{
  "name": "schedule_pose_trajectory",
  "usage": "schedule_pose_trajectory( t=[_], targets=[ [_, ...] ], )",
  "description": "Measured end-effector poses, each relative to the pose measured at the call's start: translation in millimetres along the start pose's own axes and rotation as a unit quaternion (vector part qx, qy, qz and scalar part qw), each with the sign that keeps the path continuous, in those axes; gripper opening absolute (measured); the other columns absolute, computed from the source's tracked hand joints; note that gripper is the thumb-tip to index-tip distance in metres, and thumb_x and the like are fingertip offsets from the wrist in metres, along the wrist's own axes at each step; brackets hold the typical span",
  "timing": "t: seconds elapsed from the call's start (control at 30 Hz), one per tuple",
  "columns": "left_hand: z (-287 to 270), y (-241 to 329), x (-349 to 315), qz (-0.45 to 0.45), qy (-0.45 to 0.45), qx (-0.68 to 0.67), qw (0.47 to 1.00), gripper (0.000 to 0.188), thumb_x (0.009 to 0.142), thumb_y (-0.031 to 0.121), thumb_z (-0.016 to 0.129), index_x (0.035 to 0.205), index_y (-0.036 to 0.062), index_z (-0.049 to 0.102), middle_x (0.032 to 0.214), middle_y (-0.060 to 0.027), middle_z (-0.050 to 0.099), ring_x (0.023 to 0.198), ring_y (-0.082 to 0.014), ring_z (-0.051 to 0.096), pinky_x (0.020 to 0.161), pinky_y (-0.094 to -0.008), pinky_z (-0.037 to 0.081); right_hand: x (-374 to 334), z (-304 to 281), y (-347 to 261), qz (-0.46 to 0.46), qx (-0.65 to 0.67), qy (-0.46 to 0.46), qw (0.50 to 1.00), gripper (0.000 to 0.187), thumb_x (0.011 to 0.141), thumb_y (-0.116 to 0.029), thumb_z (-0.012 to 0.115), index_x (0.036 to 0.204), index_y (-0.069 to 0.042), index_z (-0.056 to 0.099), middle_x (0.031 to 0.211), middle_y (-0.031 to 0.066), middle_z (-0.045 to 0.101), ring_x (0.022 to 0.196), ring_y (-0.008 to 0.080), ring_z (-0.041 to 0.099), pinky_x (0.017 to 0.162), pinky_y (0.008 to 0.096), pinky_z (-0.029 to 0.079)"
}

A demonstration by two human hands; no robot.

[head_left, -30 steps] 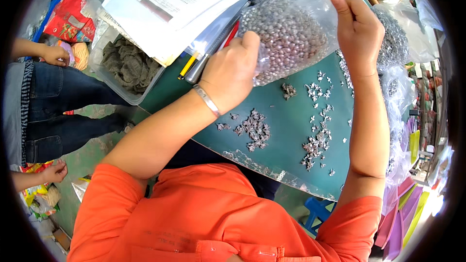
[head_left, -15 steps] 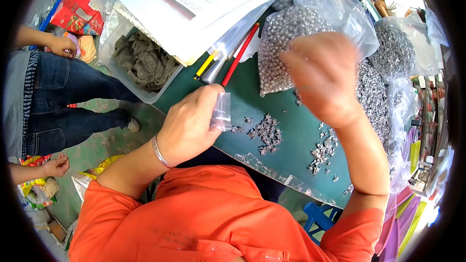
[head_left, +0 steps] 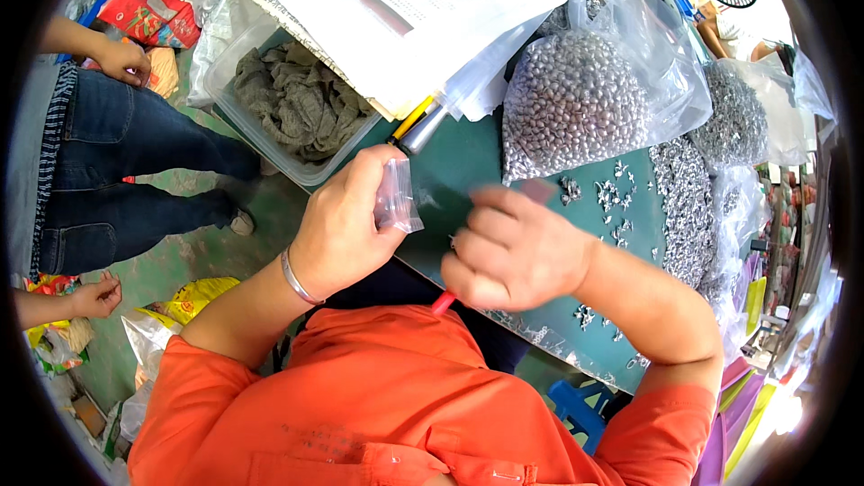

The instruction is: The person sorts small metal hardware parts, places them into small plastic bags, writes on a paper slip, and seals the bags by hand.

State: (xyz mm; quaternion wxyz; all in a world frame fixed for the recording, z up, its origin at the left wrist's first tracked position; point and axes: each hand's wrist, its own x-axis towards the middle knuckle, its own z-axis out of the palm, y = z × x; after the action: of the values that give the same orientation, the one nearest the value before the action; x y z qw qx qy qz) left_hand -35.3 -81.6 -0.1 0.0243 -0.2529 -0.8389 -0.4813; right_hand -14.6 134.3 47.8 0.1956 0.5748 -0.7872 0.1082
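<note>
Between the thumb and fingers of my left hand (head_left: 346, 220) is a small clear plastic bag (head_left: 397, 196), its lower part jutting out to the right. A silvery bracelet circles that wrist. My right hand (head_left: 522, 252), somewhat blurred, is closed in a fist around a red pen (head_left: 443, 303). One red end sticks out below the fist, toward my shirt. The fist hides much of the pile of small grey metal pieces on the green table (head_left: 463, 157). More loose metal pieces (head_left: 616, 193) lie beyond and right of my right hand.
A large clear bag of round metal beads (head_left: 580, 94) stands at the back, with further metal parts (head_left: 684, 207) to its right. Papers (head_left: 432, 0) overlap a clear tub with grey cloth (head_left: 292, 103). A yellow pen (head_left: 414, 117) lies beside them. Another person (head_left: 117, 162) stands at left.
My right hand has come down and left, and now grips the red pen that lay beside the yellow one. The left hand still holds the bag, shifted slightly left.
</note>
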Motion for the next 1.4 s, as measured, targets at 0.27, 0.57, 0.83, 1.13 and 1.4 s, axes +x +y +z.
schedule_pose_trajectory(
  t=[0.27,0.57,0.83,1.13,1.4],
  targets=[
    [13,-11,4,0.002,-0.006,-0.018,1.000,0.047,0.075,-0.002,0.068,0.117,0.0046,0.049,0.094,-0.0126,0.064,0.082,-0.0237,0.065,0.070,-0.0312,0.052,-8,15,26,0.349,-0.109,-0.175,0.914,0.010,0.079,-0.007,0.056,0.085,0.000,0.056,0.079,0.0115,0.055,0.061,0.0233,0.065,0.049,0.0339,0.053],
    [7,-1,10,-0.075,-0.052,-0.092,0.992,0.045,0.078,-0.007,0.065,0.119,0.0009,0.049,0.111,-0.0122,0.064,0.096,-0.0164,0.063,0.084,-0.0274,0.049,2,53,42,0.352,-0.251,-0.187,0.882,0.012,0.072,-0.015,0.060,0.072,-0.005,0.066,0.073,0.0080,0.058,0.063,0.0196,0.063,0.048,0.0309,0.050],
    [18,-16,6,-0.050,0.008,-0.141,0.989,0.043,0.079,-0.008,0.064,0.119,-0.0001,0.047,0.111,-0.0130,0.064,0.099,-0.0134,0.061,0.084,-0.0258,0.049,3,47,47,0.330,-0.215,-0.208,0.895,0.013,0.071,-0.016,0.061,0.073,-0.005,0.067,0.072,0.0068,0.058,0.065,0.0204,0.062,0.050,0.0329,0.050],
    [20,-19,5,-0.039,0.026,-0.143,0.989,0.043,0.080,-0.008,0.064,0.118,-0.0007,0.047,0.109,-0.0139,0.065,0.098,-0.0151,0.062,0.084,-0.0269,0.049,8,47,43,0.336,-0.226,-0.219,0.888,0.012,0.071,-0.015,0.062,0.074,-0.005,0.068,0.071,0.0062,0.058,0.063,0.0192,0.062,0.047,0.0315,0.048],
    [19,-16,4,-0.043,0.018,-0.134,0.990,0.042,0.079,-0.007,0.064,0.117,-0.0015,0.047,0.110,-0.0145,0.065,0.099,-0.0171,0.063,0.085,-0.0276,0.049,10,42,40,0.330,-0.225,-0.165,0.902,0.008,0.068,-0.014,0.061,0.069,-0.006,0.061,0.070,0.0047,0.054,0.061,0.0184,0.060,0.050,0.0304,0.050]
  ],
)
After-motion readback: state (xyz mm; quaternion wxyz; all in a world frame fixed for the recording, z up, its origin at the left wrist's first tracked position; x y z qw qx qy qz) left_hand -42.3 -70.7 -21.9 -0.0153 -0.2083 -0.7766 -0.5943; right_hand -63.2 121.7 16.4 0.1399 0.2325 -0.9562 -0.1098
